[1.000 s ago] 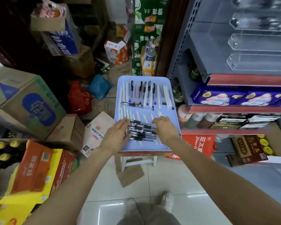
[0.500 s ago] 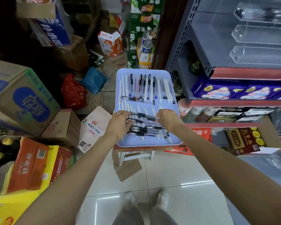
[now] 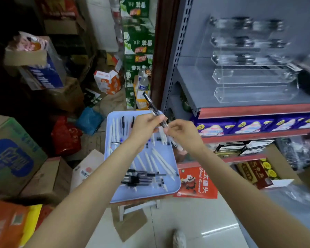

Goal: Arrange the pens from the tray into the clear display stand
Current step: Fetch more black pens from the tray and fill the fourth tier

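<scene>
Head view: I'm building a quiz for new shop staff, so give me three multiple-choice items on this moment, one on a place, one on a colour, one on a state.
1. Where does the clear display stand sit?
A. on the grey shelf at the right
B. on the floor
C. inside the tray

2. What colour is the tray?
A. red
B. light blue
C. green

3. What is the state of the black-capped pen?
A. lying in the tray
B. lifted above the tray, held between both hands
C. already in the stand

Answers:
1 A: the stand's clear tiers rest on the grey shelf above the red edge strip.
2 B: the bare rim shows pale blue.
3 B: the left hand and right hand both pinch it, cap end pointing up and away.
</scene>
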